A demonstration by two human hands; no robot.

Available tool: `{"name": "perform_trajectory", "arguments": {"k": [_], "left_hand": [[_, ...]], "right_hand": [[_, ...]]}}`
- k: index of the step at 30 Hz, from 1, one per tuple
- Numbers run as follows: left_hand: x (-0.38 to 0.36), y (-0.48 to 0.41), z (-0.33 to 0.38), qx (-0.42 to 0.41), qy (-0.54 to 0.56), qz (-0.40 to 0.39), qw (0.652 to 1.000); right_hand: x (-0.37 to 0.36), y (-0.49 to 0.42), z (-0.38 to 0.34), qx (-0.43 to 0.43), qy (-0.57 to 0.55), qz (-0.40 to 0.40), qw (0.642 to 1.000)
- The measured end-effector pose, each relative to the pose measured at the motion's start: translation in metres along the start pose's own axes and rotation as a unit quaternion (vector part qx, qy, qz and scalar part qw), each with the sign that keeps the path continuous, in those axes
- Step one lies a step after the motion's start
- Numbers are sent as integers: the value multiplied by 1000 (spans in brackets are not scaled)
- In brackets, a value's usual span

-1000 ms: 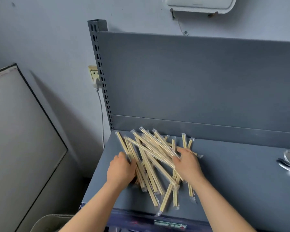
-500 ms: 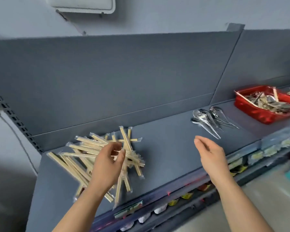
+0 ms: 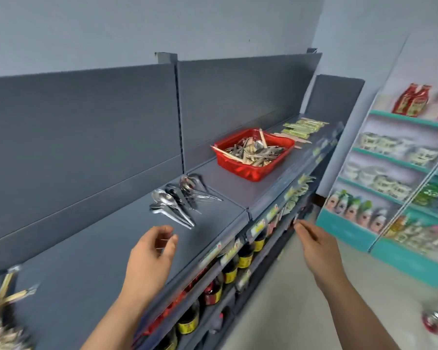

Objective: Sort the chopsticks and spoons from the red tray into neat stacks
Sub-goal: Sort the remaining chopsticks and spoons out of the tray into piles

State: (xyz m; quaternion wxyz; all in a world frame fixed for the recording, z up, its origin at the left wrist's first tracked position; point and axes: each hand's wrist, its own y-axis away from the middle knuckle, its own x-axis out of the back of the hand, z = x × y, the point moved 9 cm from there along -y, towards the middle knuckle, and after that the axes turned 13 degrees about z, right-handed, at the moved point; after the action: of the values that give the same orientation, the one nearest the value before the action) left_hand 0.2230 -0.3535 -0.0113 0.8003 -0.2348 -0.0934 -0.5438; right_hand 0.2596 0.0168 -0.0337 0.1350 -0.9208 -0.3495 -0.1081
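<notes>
The red tray (image 3: 248,170) stands on the grey shelf (image 3: 91,253) to the right, filled with mixed spoons and wrapped chopsticks. A pile of metal spoons (image 3: 180,200) lies on the shelf left of it. The wrapped chopstick pile (image 3: 8,296) shows only at the far left edge. My left hand (image 3: 149,251) hovers over the shelf below the spoons, fingers loosely curled, holding nothing. My right hand (image 3: 316,246) hangs in front of the shelf edge, fingers relaxed and holding nothing.
Green-wrapped packets (image 3: 304,127) lie on the shelf beyond the tray. Dark sauce bottles (image 3: 238,263) fill the lower shelves. A teal shelving unit (image 3: 400,178) with packaged goods stands to the right across the aisle floor (image 3: 288,311).
The view has swung right from the chopstick pile toward the tray. My left hand let go of the chopsticks and moved right over bare shelf. My right hand moved out past the shelf edge.
</notes>
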Motion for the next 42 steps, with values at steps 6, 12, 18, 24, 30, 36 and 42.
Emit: {"name": "perform_trajectory", "arguments": {"k": [6,12,18,24,30,36,42], "left_hand": [[-117,-22,52,-13,21,-22,999],[-200,-61,75,-13,-2,-42,999],[-269,-136,91,-26,-17,-34,999],[-339,-223,92,-5,-26,-35,999],[-406,-296,78,-5,-120,-51,991],[-452,-325,53,27,-201,-84,976],[-455,-332,48,35,-213,-45,975]], "right_hand": [[36,-109,30,9,36,12,999],[37,-198,43,19,64,12,998],[-5,-286,37,39,61,-17,997],[-75,-374,17,65,68,-70,993],[-148,-438,4,103,68,-143,982],[-229,-467,10,146,103,-261,949],[-299,-473,29,214,205,-407,864]]}}
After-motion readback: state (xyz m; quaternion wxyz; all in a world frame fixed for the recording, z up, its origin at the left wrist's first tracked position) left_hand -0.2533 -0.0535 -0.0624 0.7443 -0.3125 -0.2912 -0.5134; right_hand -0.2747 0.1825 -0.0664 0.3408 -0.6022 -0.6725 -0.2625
